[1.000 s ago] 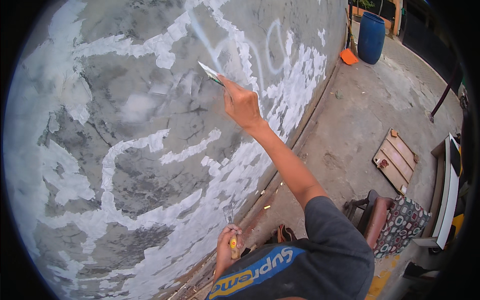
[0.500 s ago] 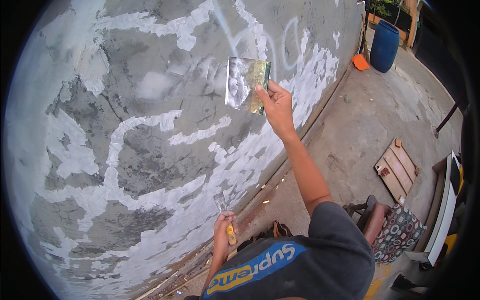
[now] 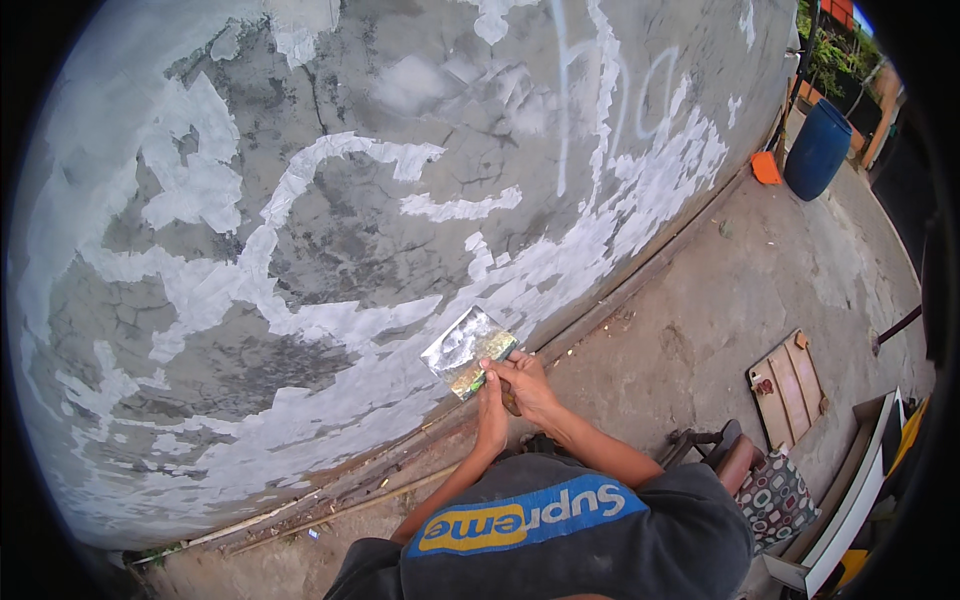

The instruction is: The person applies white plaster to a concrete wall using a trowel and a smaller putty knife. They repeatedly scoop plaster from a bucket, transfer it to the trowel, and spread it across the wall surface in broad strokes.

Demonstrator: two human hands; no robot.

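In front of the patched grey wall (image 3: 300, 230), my right hand (image 3: 532, 392) grips a wide, flat metal scraper (image 3: 460, 345) with white paste smeared on its blade. My left hand (image 3: 490, 420) is closed just beneath it, its thumb at the scraper's lower edge. The narrow putty knife seen earlier in that hand is mostly hidden behind the wide blade and fingers. Irregular strokes of white filler and faint sprayed lines mark the wall.
A blue barrel (image 3: 818, 150) and orange dustpan (image 3: 765, 168) stand at upper right. To my right on the concrete are a wooden board (image 3: 785, 390), a chair with a patterned cushion (image 3: 775, 500) and a long white-edged frame (image 3: 850, 490). Loose sticks (image 3: 350, 505) lie along the wall's base.
My right hand has come down from high on the wall, turning the wide scraper over, and now meets my left hand low in front of me. The view has shifted too.
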